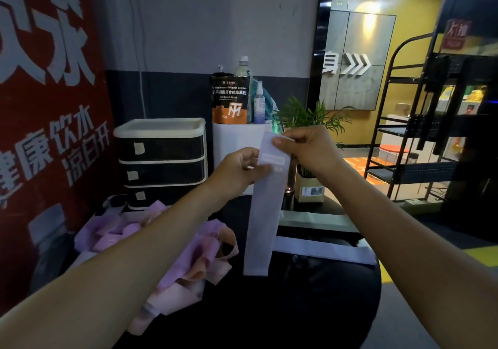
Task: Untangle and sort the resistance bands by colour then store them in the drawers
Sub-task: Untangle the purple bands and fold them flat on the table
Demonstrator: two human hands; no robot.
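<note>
I'm watching through a single head-worn wide-angle camera, looking forward and down across the dark table toward the drawer unit at the wall, sitting close above the forearms.

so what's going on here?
A person is sorting resistance bands on a dark table. Both hands hold one pale lilac band up by its top end: the left hand pinches its left edge, the right hand its upper corner, and it hangs straight down. Two bands lie flat on the right. A tangled heap of purple and pink bands sits to the left, in front of the three-drawer unit, whose drawers are closed.
</note>
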